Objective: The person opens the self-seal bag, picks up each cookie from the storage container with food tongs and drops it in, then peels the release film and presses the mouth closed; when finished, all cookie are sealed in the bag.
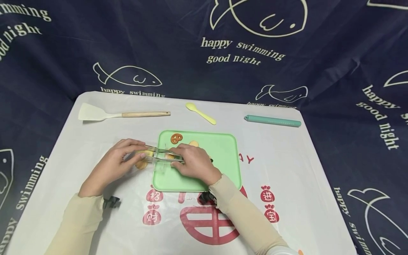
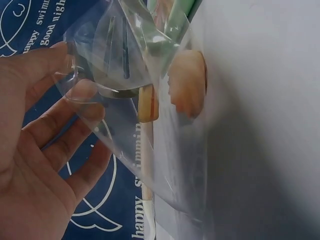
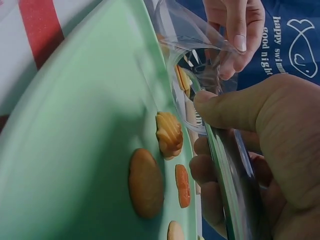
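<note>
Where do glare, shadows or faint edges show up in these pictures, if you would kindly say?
Left wrist: pale glare streaks the clear plastic bag, and a soft shadow spreads over the white tablecloth; right wrist: highlights line the metal tongs, and a shadow darkens part of the green tray; head: the bag's edges look faint.

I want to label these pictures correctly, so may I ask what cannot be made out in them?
Head: part of a round cookie, hidden by the right hand.
Left wrist: the head of the spatula, cut off by the bottom edge.
Right wrist: the rear end of the tongs, cut off by the bottom edge; part of the tray, cut off too.
</note>
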The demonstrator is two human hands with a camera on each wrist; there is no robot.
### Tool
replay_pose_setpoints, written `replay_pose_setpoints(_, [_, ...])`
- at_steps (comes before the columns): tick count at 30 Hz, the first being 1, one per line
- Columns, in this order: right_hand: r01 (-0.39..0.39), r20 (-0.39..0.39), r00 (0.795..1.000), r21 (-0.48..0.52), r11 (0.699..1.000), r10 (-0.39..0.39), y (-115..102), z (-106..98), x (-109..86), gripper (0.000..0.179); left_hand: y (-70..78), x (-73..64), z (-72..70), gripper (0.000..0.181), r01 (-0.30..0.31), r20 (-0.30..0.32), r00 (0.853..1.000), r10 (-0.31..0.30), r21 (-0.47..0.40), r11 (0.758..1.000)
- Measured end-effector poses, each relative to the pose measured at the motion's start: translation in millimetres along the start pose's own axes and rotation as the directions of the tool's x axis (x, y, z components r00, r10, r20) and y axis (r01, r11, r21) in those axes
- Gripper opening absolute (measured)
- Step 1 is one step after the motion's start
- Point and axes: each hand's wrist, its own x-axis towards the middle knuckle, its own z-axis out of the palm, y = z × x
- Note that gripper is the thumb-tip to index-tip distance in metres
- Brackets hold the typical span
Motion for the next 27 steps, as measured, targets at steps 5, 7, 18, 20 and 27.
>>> replay_pose_setpoints(5, [-0.011,-0.008,1.0,-0.005,1.0,0.011,1.5,-0.5,-3.4,0.045,-0.6,1.8,0.4,0.021,-0.002,-0.004,1.0,0.002,0.002,1.0])
replay_pose_setpoints(7, [-0.014,-0.013,1.0,0.003,1.0,0.014,2.9,-2.4,-6.9,0.045,-0.8,2.4,0.6,0.021,-0.003,-0.006,1.0,0.003,0.005,1.0])
replay_pose_setpoints(18, [-0.113,-0.138,0.982,0.097,0.989,0.126,53.4,-31.4,-76.6,0.047,-0.5,1.9,3.0,0.02,0.045,0.006,0.999,-0.045,0.001,0.999])
replay_pose_setpoints(20, [-0.151,-0.158,0.974,0.092,0.984,0.164,66.4,-36.7,-97.1,0.047,-0.2,1.6,4.3,0.02,0.054,0.01,0.998,-0.054,0.004,0.999])
replay_pose_setpoints(27, [-0.255,-0.161,0.952,0.06,0.965,0.262,90.7,-48.0,-150.3,0.048,0.5,3.0,6.7,0.02,0.064,0.016,0.998,-0.064,0.005,0.998])
